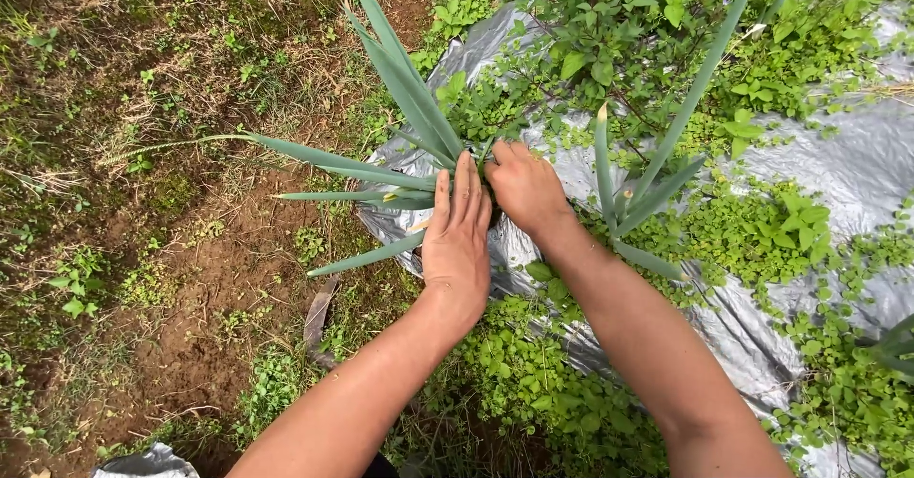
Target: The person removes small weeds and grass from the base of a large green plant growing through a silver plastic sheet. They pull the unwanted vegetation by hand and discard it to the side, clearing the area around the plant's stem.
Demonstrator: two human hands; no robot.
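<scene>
Green leek plant (400, 88) base hidden behind both hands (490, 211).

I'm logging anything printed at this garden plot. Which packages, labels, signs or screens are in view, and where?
None in view: no package, label, sign or screen.
Only bare grey plastic sheeting on the ground, unmarked, under weeds and the long-leaved plant at both hands.

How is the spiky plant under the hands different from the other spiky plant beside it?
The held plant has both hands on its base; the neighbouring plant is untouched. The held plant fans many leaves leftward; the neighbouring plant shows fewer, more upright ones. Both have long, pointed blue-green leaves and grow through grey plastic sheeting.
</scene>
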